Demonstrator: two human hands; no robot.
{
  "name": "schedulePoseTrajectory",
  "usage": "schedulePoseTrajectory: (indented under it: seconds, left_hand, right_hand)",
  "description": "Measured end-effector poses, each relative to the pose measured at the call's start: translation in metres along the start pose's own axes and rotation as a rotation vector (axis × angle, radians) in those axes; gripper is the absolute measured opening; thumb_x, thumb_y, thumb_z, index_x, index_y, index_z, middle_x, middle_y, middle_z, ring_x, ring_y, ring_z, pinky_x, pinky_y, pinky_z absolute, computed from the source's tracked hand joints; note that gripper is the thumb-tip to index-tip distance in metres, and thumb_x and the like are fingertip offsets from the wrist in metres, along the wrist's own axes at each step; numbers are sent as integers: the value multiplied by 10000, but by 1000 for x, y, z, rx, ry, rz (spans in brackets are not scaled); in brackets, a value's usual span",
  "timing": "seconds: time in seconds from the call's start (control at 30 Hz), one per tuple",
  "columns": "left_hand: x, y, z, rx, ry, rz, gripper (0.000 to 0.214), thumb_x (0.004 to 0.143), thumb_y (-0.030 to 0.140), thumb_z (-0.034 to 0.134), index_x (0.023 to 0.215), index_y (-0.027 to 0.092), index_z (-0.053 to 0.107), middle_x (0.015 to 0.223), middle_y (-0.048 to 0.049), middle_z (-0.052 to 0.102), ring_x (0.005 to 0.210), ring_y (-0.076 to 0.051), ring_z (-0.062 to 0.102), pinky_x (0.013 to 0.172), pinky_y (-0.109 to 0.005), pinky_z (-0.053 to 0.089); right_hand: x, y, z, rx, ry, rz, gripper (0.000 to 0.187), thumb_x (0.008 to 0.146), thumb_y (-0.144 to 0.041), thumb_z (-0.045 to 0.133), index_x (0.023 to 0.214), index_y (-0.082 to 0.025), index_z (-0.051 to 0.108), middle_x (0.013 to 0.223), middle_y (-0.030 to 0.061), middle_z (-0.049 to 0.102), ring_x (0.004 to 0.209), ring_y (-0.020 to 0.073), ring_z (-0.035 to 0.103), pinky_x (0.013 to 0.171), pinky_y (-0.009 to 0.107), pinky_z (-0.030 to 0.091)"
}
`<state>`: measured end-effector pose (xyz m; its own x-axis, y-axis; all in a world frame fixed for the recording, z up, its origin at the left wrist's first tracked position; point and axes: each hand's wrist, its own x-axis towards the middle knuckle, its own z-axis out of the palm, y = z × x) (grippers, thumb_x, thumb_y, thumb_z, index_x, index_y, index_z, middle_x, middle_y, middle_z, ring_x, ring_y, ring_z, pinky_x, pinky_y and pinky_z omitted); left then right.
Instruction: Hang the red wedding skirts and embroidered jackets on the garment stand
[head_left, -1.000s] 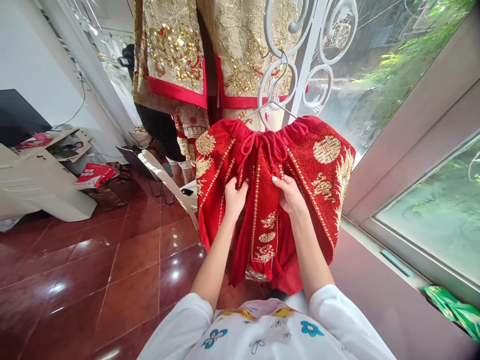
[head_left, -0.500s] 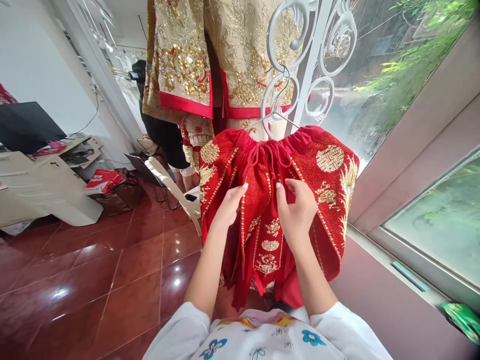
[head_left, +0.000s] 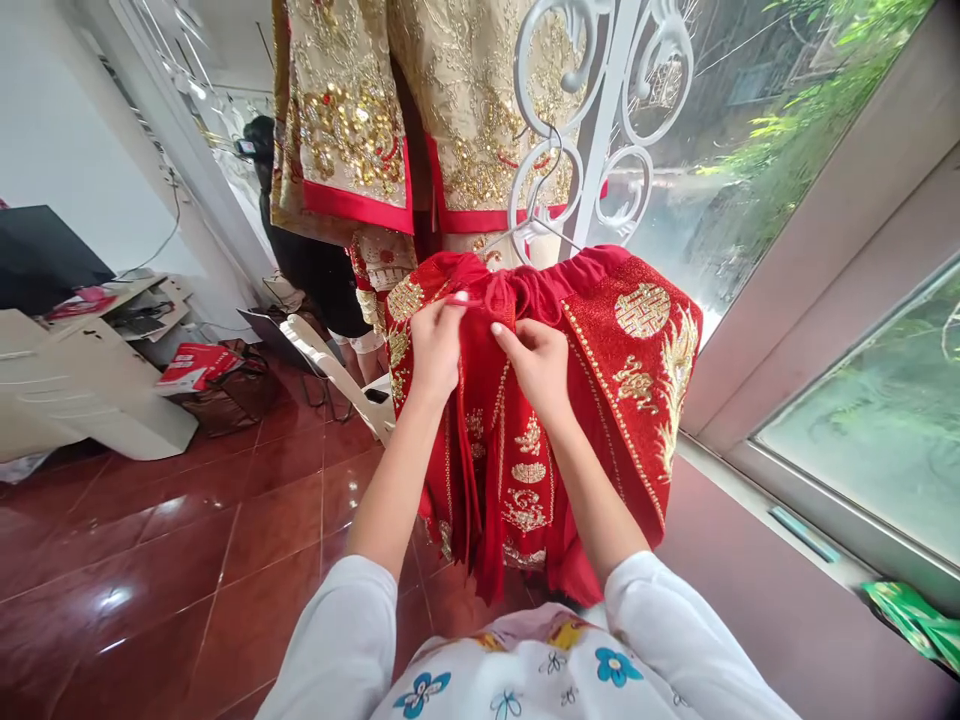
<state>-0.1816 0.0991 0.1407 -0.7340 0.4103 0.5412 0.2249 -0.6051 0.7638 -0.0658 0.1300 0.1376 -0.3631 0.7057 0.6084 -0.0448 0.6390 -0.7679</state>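
Observation:
A red skirt (head_left: 592, 400) with gold embroidery and beaded edges hangs from a thin wire hanger (head_left: 534, 205) in front of me. Its gathered waistband carries a tied red drawstring (head_left: 501, 292). My left hand (head_left: 437, 350) is closed at the waist, left of the knot, pinching a loop of that drawstring between thumb and finger. Just below the knot, my right hand (head_left: 536, 365) is closed too, thumb and fingertips pinching the skirt's front cloth. The fingers partly cover what they grip. The skirt's side panels flare out to both sides, and its lower strips hang loose.
The hanger hooks on a white scrollwork stand (head_left: 551, 150). Behind it hangs a gold-sequinned garment (head_left: 487, 120) with red trim. A white chair (head_left: 337, 375) and a person in black (head_left: 315, 270) are at the left. A window (head_left: 862, 480) lies right, above a ledge with a green packet (head_left: 911, 615).
Both hands have risen from the skirt's front panels to the waistband. The left now pinches a drawstring loop; the right has moved left, below the knot. The view has shifted slightly.

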Motion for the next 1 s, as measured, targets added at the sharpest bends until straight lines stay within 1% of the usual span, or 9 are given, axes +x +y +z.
schedulePoseTrajectory:
  seconds: [0.1, 0.2, 0.3, 0.47, 0.6, 0.7, 0.77, 0.87, 1.0]
  left_hand:
    - [8, -8, -3, -68, 121, -109, 248, 751, 380, 613, 663, 156, 553, 644, 34, 528, 641, -86, 536, 652, -212, 434]
    - [8, -16, -13, -18, -22, -221, 304, 702, 423, 668, 643, 150, 547, 598, 32, 530, 609, -94, 535, 625, -218, 437]
    - [2, -9, -26, 77, -202, -166, 305, 618, 381, 761, 670, 129, 597, 628, 12, 588, 644, -104, 558, 632, -209, 435]
    - [-5, 6, -38, -21, -227, -211, 334, 656, 436, 730, 779, 135, 655, 722, -33, 662, 795, -189, 641, 686, -263, 487]
    - [-17, -20, -49, -65, -267, -438, 402, 575, 490, 764, 720, 137, 640, 646, -37, 657, 675, -184, 644, 631, -287, 508]
    - [-33, -43, -68, 39, -394, -603, 411, 571, 495, 771, 689, 125, 636, 615, -34, 648, 559, -146, 596, 556, -264, 485]
    - [-42, -54, -79, 42, -362, -619, 421, 589, 512, 758, 699, 126, 632, 600, -15, 631, 545, -127, 574, 555, -247, 471]
    - [-49, -63, -86, 22, -232, -525, 428, 610, 539, 736, 667, 137, 600, 555, 29, 568, 517, -89, 513, 544, -211, 431]
    - [-50, -69, -85, 53, -125, -412, 450, 617, 565, 719, 667, 138, 585, 571, 38, 544, 536, -82, 482, 557, -204, 411]
  right_hand:
    - [0, 6, 6, 283, -38, 25, 432, 794, -472, 552, 528, -182, 374, 518, -46, 295, 502, 74, 277, 497, 222, 237]
    - [-3, 22, 17, 216, 2, 76, 354, 775, -441, 564, 566, -179, 449, 522, -48, 359, 508, 77, 308, 505, 220, 258]
    - [-13, 29, 21, 290, -60, 107, 243, 753, -424, 589, 727, -185, 553, 641, -19, 528, 567, 98, 430, 545, 217, 337]
    - [-37, 15, 14, 656, -219, 307, 322, 707, -483, 645, 838, -198, 572, 568, -57, 488, 431, 66, 328, 427, 207, 278]
    - [-55, 30, 6, 391, -139, 196, 264, 778, -448, 597, 859, -198, 616, 669, -5, 598, 525, 114, 471, 543, 256, 397]
    - [-63, 54, -2, 40, 163, 47, 233, 837, -389, 535, 956, -216, 634, 914, 69, 652, 774, 189, 565, 763, 335, 441]
    - [-61, 67, -7, -117, 283, 15, 235, 834, -386, 529, 944, -206, 633, 950, 99, 639, 858, 220, 555, 832, 372, 422]
    - [-53, 75, -15, -132, 178, 102, 242, 794, -422, 556, 757, -193, 625, 782, 83, 622, 754, 215, 545, 766, 357, 427]
    - [-53, 80, -33, 456, -73, 352, 319, 755, -512, 589, 699, -198, 611, 646, 19, 598, 571, 156, 520, 581, 277, 427]
